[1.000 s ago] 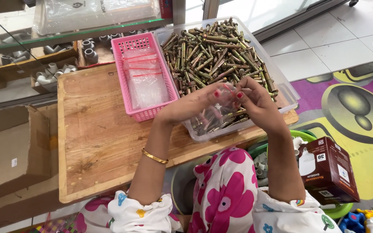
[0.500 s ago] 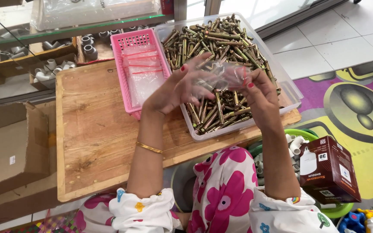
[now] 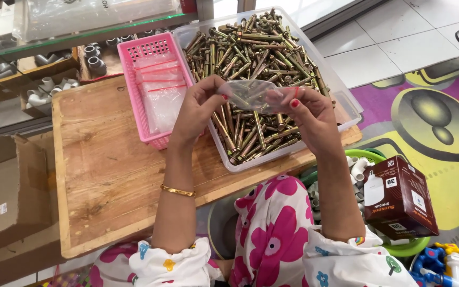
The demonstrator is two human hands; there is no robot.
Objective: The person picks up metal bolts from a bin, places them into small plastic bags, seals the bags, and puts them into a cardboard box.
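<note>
Fingers of both hands pinch a small clear plastic bag (image 3: pixel 251 94), held up above a clear tub (image 3: pixel 346 106) heaped with brass-coloured bolts (image 3: pixel 256 53). The left hand (image 3: pixel 200 109) grips the bag's left edge, fingers (image 3: pixel 220 91) closed on the plastic. The right hand (image 3: pixel 309 114) holds the right edge the same way, its red-nailed fingers (image 3: pixel 293 101) pressed tight on the film. A few bolts seem to lie inside the bag, though the clear film against the heap below makes that hard to tell.

Just left of the left fingers sits a pink basket (image 3: pixel 134 58) with more empty clear bags (image 3: pixel 160 95) lying flat in it. Basket and tub stand side by side on a wooden tabletop (image 3: pixel 107 175), the tub directly beneath the fingers and reaching beyond them. A gold bangle (image 3: pixel 178 191) circles the left wrist, nearer the person than the fingers. Below and to the right of the right fingers, near the elbow, a dark red box (image 3: pixel 399 199) rests on a green basket (image 3: pixel 405 247) of white pipe fittings (image 3: pixel 357 167). Far left of the fingers, a cardboard box (image 3: pixel 6 191) stands beside the tabletop.
</note>
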